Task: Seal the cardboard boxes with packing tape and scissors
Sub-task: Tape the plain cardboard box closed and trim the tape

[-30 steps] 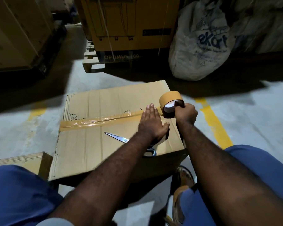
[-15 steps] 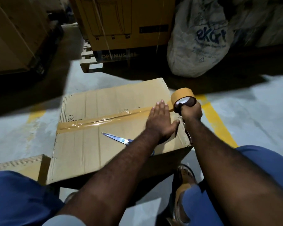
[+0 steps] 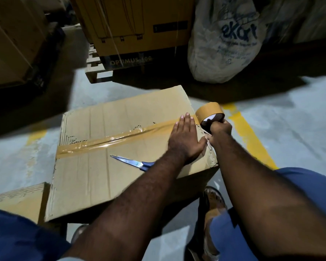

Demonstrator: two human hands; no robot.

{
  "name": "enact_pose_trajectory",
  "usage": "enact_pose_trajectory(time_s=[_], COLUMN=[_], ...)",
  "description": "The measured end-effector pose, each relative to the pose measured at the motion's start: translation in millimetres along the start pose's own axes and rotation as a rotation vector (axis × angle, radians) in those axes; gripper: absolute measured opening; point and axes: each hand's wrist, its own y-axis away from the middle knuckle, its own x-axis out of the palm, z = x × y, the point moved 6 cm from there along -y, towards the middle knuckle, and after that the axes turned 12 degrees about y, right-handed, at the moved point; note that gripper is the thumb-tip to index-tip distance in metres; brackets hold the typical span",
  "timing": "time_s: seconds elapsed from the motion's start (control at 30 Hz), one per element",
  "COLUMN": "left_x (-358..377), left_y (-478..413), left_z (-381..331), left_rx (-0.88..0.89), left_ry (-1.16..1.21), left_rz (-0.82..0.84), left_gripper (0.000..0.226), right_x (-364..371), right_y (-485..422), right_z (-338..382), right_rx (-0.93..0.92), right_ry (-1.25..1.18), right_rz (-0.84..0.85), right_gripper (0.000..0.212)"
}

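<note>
A large cardboard box (image 3: 94, 172) lies on the floor between my knees, with a strip of brown tape (image 3: 111, 139) running across its top seam. My left hand (image 3: 185, 139) presses flat on the tape near the box's right edge, fingers straight. Just past that edge, my right hand (image 3: 219, 129) grips the brown tape roll (image 3: 209, 113). The tape runs from the roll onto the box. Blue-handled scissors (image 3: 132, 162) lie on the box top, blades pointing left, the handles hidden under my left forearm.
A smaller cardboard box (image 3: 17, 202) sits at the lower left. Ahead stand a big carton on a wooden pallet (image 3: 98, 72) and a white printed sack (image 3: 224, 46). More cartons (image 3: 11, 40) stand at the left. A yellow floor line (image 3: 252, 140) runs at the right.
My right hand has drawn the tape roll to the right, past the box's right edge. My left hand has slid right along the tape after it.
</note>
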Motion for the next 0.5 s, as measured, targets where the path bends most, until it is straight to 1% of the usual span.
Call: enact_pose_trajectory(time_s=[0.07,0.1,0.17,0.23,0.3,0.33,0.37,0.4,0.43,0.47,0.5], left_x=[0.3,0.4,0.8,1.5,1.4,0.7,-0.6,-2.8,-6.1,-9.4,-13.3], left_y=[-0.3,-0.2,-0.2,-0.3,-0.1,0.2,0.9,2.0,3.8,6.8,10.7], left_z=[0.3,0.7,2.1,3.7,4.6,4.1,3.6,3.3,3.8,5.3,8.1], left_rx=[0.004,0.005,0.007,0.007,0.003,0.003,0.002,-0.001,-0.006,-0.017,-0.036], left_ry=[0.001,0.006,0.012,0.018,0.024,0.030,0.036,0.047,0.062,0.073,0.079], left_rz=[-0.008,-0.009,-0.007,-0.005,-0.002,0.003,0.012,0.023,0.030,0.031,0.028], left_gripper=[0.087,0.087,0.087,0.087,0.087,0.087,0.087,0.087,0.087,0.085,0.084], right_x=[0.8,2.1,5.3,5.4,5.7,5.1,2.6,-3.6,-12.9,-20.8,-23.6], right_y=[-1.9,-4.4,-2.7,-1.5,0.5,4.0,8.3,13.5,20.6,32.8,49.8], right_z=[-4.2,-7.6,-12.9,-16.4,-15.5,-10.4,-4.9,-0.2,6.3,15.6,27.3], right_rx=[0.043,0.055,0.042,0.033,0.048,0.048,0.052,0.069,0.045,-0.043,-0.218], right_ry=[0.027,0.067,0.144,0.126,0.068,0.057,0.077,0.139,0.262,0.374,0.440], right_rz=[0.035,0.078,0.219,0.315,0.338,0.313,0.246,0.128,-0.050,-0.221,-0.344], right_gripper=[0.036,0.037,0.042,0.045,0.045,0.044,0.044,0.044,0.045,0.045,0.046])
